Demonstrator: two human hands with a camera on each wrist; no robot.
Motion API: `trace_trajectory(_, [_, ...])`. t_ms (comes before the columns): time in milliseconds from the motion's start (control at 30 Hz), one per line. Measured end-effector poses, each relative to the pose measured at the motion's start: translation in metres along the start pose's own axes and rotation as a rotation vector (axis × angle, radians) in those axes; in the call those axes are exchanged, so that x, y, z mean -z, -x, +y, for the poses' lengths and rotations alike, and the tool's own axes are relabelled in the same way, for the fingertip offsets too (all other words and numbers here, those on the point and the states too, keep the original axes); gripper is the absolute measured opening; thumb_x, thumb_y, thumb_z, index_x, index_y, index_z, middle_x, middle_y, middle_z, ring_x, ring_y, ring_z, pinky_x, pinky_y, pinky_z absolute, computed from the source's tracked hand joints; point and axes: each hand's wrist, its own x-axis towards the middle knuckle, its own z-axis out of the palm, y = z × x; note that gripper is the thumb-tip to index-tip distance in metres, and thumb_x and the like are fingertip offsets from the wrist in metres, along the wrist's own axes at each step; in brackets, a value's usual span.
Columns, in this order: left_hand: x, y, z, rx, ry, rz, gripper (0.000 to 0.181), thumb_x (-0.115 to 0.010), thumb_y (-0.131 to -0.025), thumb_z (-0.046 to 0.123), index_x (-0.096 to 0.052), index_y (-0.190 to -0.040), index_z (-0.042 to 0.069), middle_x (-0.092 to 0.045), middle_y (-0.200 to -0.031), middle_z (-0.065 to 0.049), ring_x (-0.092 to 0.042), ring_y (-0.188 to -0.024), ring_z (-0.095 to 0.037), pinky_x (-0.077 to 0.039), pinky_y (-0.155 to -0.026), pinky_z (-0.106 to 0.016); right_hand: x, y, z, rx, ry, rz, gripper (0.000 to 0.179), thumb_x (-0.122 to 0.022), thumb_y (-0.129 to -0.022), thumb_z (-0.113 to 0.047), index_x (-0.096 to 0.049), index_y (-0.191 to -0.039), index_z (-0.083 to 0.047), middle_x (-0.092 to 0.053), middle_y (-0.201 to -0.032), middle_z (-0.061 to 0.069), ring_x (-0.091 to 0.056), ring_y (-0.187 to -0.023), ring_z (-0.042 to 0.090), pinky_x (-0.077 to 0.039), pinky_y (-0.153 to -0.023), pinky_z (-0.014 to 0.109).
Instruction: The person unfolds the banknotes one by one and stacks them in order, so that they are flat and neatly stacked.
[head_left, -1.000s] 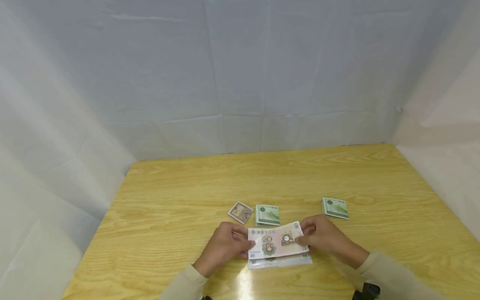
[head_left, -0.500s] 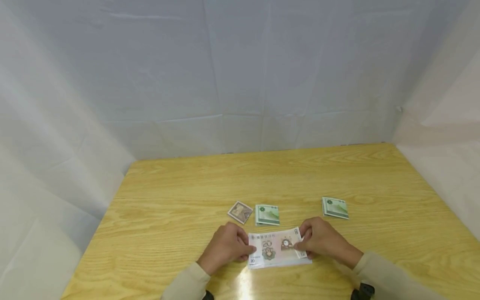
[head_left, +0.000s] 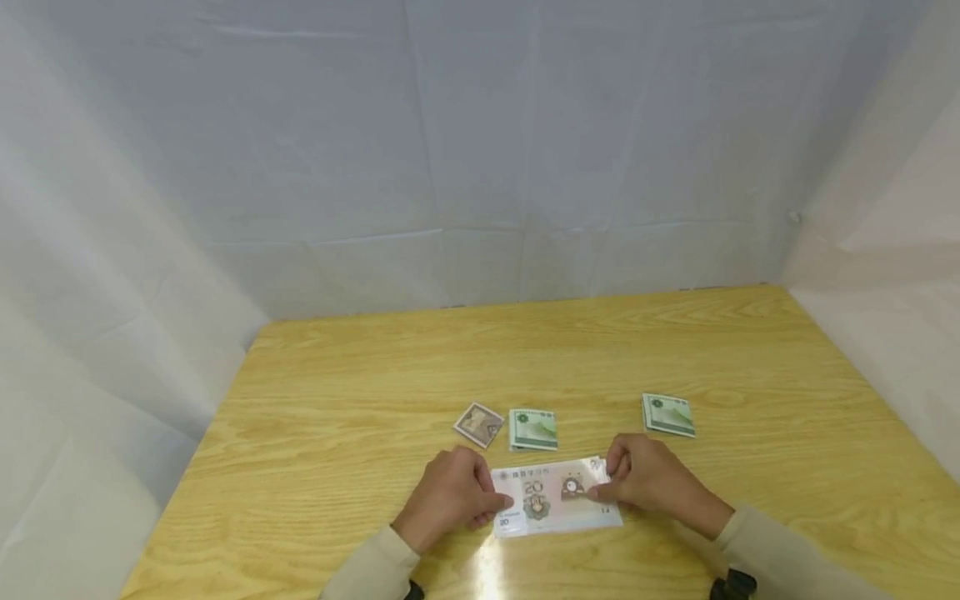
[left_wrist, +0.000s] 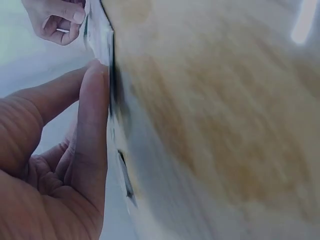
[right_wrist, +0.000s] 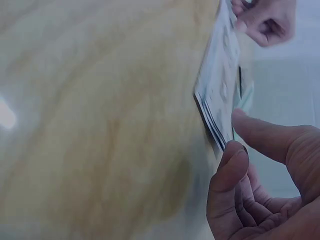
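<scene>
A small stack of pale pink-and-white 20 banknotes lies low over the table near its front, long side across. At its left end my left hand pinches the notes, thumb on top. My right hand pinches the opposite end between thumb and curled fingers. From the right wrist, the layered edges of the banknotes show, almost lined up, with the right fingertips at the near corner. Seen from the left wrist, the left fingers are right at the stack's edge.
Just beyond the stack, a folded brown note and a folded green note lie side by side. Another folded green note sits beyond the right hand. White sheeting rises behind the wooden table.
The top note, earlier offset from the one below with its right corner bent up, has come down and now lies nearly flush over it. Both hands kept their grip; folded notes stayed put.
</scene>
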Motion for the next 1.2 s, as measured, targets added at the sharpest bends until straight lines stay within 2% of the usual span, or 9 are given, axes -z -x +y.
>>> trace_trajectory(100, [0.002, 0.002, 0.000, -0.024, 0.019, -0.014, 0.027, -0.087, -0.080, 0.016, -0.064, -0.068, 0.011, -0.065, -0.058, 0.000, -0.064, -0.048, -0.013, -0.055, -0.042, -0.023, 0.011, 0.001, 0.002, 0.020, 0.045, 0.043, 0.035, -0.090, -0.077, -0.022, -0.060, -0.085, -0.005, -0.058, -0.070, 0.003, -0.053, -0.060, 0.016, -0.046, -0.049, 0.025])
trace_trajectory(300, [0.009, 0.004, -0.002, -0.085, 0.135, -0.036, 0.018, -0.083, -0.086, 0.018, -0.070, -0.076, 0.009, -0.068, -0.064, -0.003, -0.065, -0.055, -0.014, -0.058, -0.048, -0.024, 0.047, -0.004, 0.017, 0.025, 0.152, 0.172, 0.031, -0.085, -0.084, -0.024, -0.063, -0.093, -0.003, -0.061, -0.078, 0.003, -0.054, -0.067, 0.017, -0.047, -0.056, 0.028])
trace_trajectory(400, [0.009, 0.002, -0.005, -0.102, 0.207, -0.035, 0.012, -0.081, -0.087, 0.015, -0.073, -0.082, 0.008, -0.070, -0.069, -0.003, -0.068, -0.061, -0.017, -0.061, -0.054, -0.027, 0.061, -0.007, 0.028, -0.016, 0.174, 0.204, 0.037, -0.083, -0.086, -0.030, -0.064, -0.098, -0.001, -0.063, -0.083, 0.005, -0.056, -0.071, 0.019, -0.051, -0.060, 0.033])
trace_trajectory(533, [0.009, 0.000, -0.006, -0.094, 0.288, -0.029, 0.008, -0.080, -0.088, 0.013, -0.075, -0.090, 0.006, -0.073, -0.076, -0.004, -0.070, -0.069, -0.019, -0.064, -0.061, -0.030, 0.074, -0.008, 0.040, -0.058, 0.191, 0.248, 0.042, -0.083, -0.085, -0.031, -0.064, -0.102, 0.002, -0.066, -0.091, 0.009, -0.061, -0.079, 0.022, -0.055, -0.067, 0.037])
trace_trajectory(700, [0.011, -0.002, -0.008, -0.086, 0.352, -0.029, 0.012, -0.078, -0.090, 0.011, -0.074, -0.095, 0.001, -0.073, -0.081, -0.009, -0.071, -0.071, -0.020, -0.065, -0.065, -0.032, 0.085, -0.010, 0.048, -0.095, 0.217, 0.260, 0.051, -0.082, -0.086, -0.033, -0.062, -0.109, 0.009, -0.066, -0.097, 0.017, -0.061, -0.085, 0.027, -0.056, -0.070, 0.041])
trace_trajectory(967, [0.012, -0.002, -0.008, -0.083, 0.398, -0.030, 0.015, -0.078, -0.090, 0.012, -0.073, -0.096, -0.001, -0.073, -0.082, -0.013, -0.071, -0.070, -0.022, -0.066, -0.066, -0.035, 0.092, -0.016, 0.058, -0.141, 0.207, 0.209, 0.067, -0.081, -0.087, -0.037, -0.056, -0.121, 0.014, -0.061, -0.108, 0.024, -0.058, -0.092, 0.032, -0.054, -0.075, 0.045])
trace_trajectory(1200, [0.013, -0.001, -0.006, -0.072, 0.404, -0.042, 0.016, -0.079, -0.090, 0.014, -0.073, -0.097, 0.000, -0.074, -0.083, -0.013, -0.071, -0.071, -0.022, -0.066, -0.067, -0.036, 0.085, -0.021, 0.056, -0.119, 0.213, 0.202, 0.057, -0.084, -0.084, -0.032, -0.060, -0.115, 0.010, -0.060, -0.102, 0.019, -0.053, -0.086, 0.028, -0.050, -0.071, 0.038])
